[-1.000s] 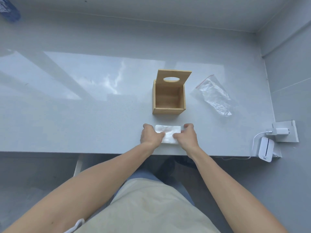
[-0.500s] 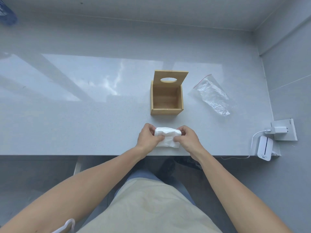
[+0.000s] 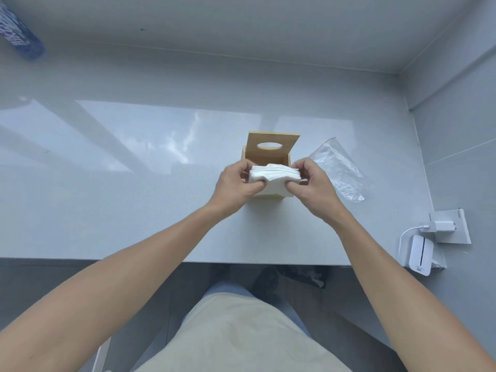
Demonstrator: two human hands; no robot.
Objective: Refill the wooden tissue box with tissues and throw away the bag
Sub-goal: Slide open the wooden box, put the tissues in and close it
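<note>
Head view, frame centre: left hand (image 3: 236, 185) and right hand (image 3: 312, 186) both closed in pinch grips on the two ends of the tissue stack (image 3: 273, 178), thumbs toward the camera, fingers behind. Stack is bowed slightly, layers fanned along its top edge, held over the open mouth of the wooden tissue box (image 3: 268, 154). Box lid (image 3: 272, 145) stands tipped back at the far side, oval slot visible.

Judgement: insertion step, stack not yet inside. To do it well, square the stack to the opening, keep the ends compressed so layers stay together, and lower it flat; release only once it is seated.

Empty plastic bag (image 3: 339, 170) lies on the surface (image 3: 134, 197) to the right of the box, not yet discarded.
</note>
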